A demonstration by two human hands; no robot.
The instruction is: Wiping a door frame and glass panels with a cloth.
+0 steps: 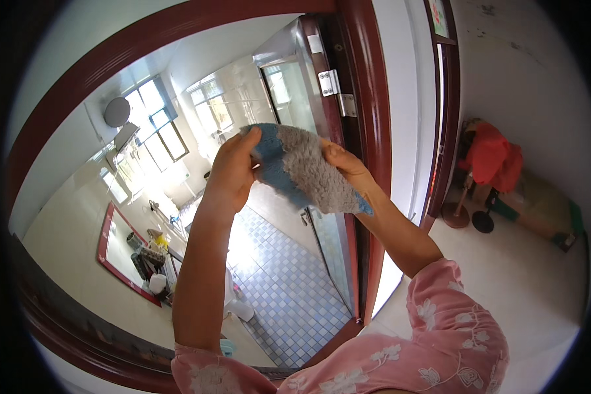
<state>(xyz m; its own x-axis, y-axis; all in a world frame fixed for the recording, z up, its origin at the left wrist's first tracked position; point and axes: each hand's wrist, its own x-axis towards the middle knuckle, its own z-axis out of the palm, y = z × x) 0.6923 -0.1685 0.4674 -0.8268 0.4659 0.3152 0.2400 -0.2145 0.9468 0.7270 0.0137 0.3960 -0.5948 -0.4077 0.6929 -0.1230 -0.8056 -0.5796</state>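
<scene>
A plush cleaning cloth [308,170], blue and grey, is stretched between my raised hands in front of a bathroom doorway. My left hand [234,170] grips its blue left end, thumb on the near face. At the grey right side, my right hand [344,160] pinches the upper edge, with the fingers mostly hidden behind the fabric. One blue corner hangs down over my right wrist. Behind the cloth lies the bathroom's blue and white tiled floor [295,266].
A dark red door frame [374,147] with metal hinges [329,82] surrounds the opening. To the left, a red-framed mirror [125,251] adjoins a cluttered counter. A glass-panelled door [332,246] stands inside. Red fabric [492,155] lies over items by the right wall.
</scene>
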